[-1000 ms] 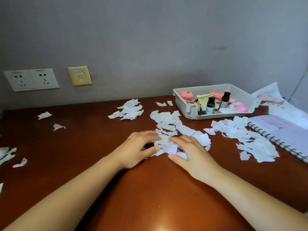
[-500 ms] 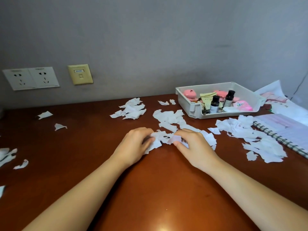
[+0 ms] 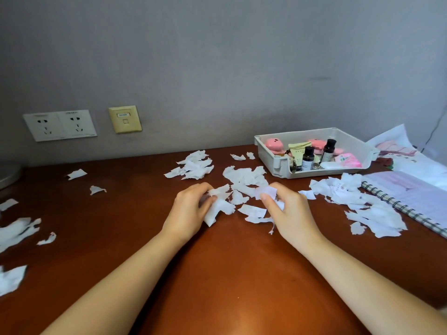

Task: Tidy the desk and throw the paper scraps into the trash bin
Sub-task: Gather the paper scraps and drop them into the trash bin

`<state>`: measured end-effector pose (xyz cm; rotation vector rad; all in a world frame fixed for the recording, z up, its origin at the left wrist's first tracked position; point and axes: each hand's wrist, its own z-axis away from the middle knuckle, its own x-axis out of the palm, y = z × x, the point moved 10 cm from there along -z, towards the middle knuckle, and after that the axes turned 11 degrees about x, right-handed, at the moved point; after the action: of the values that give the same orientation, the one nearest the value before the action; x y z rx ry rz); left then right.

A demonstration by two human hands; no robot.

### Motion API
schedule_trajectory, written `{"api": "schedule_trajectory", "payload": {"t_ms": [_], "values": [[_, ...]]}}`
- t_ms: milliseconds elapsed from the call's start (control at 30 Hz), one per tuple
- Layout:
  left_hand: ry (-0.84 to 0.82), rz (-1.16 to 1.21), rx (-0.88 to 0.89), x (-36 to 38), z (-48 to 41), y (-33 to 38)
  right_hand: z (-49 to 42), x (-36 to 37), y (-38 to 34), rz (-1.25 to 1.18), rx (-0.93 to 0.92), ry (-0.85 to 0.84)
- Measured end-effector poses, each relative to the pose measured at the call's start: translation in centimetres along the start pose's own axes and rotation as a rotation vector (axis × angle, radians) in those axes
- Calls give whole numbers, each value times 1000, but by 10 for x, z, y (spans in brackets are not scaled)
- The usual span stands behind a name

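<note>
The left hand [image 3: 191,209] is presented low at the reddish-brown polished wooden desk [image 3: 229,274], with the forearm extended forward from the lower left and the wrist straight. Whether the hand touches the surface cannot be determined. Its fingers are curled inward, and a bunch of torn white paper scraps [image 3: 219,209] is gripped between thumb and fingers. The bunch protrudes to the right of the palm.

The right hand [image 3: 290,213] is set opposite, with the forearm entering from the lower right and the back of the hand turned upward. Its fingers are curled. A small pale scrap [image 3: 267,191] is pinched at the thumb, and more white paper is seen beneath the palm. The two hands are near one another but apart, and loose pieces [image 3: 252,211] are lying on the desk between them.

A central heap [image 3: 244,177] is noted just beyond both sets of knuckles, and a smaller heap [image 3: 193,165] beyond the left hand. A wide spread [image 3: 370,209] is recorded to the right of the right hand, and scattered pieces [image 3: 17,228] well to the left of the left hand.

A white plastic tray [image 3: 273,163], loaded with small dark bottles [image 3: 308,158] and pink items, is placed beyond the right hand. A spiral-bound notebook with a pale purple cover [image 3: 411,197] is found at the far right, beside the wide spread.
</note>
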<state>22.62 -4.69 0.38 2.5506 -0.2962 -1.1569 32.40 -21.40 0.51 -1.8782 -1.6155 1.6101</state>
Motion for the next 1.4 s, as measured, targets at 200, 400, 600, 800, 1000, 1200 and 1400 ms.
{"api": "schedule_trajectory", "payload": {"t_ms": [200,400,600,800,1000,1200,1400], "values": [[38,11,30,-18,-8,28,4,-7,6,-25,34,30],[37,36,120,-48,-11,70,11,-33,4,-72,70,81],[8,42,182,-54,-11,100,15,-77,-7,-92,90,139],[-86,3,247,-38,-8,129,21,-109,-11,-136,87,164],[-75,133,188,-29,-14,137,44,-115,-7,-123,91,114],[-105,233,209,-2,-16,166,64,-135,12,-95,127,130],[-176,341,321,41,-10,227,101,-186,37,-88,185,175]]}}
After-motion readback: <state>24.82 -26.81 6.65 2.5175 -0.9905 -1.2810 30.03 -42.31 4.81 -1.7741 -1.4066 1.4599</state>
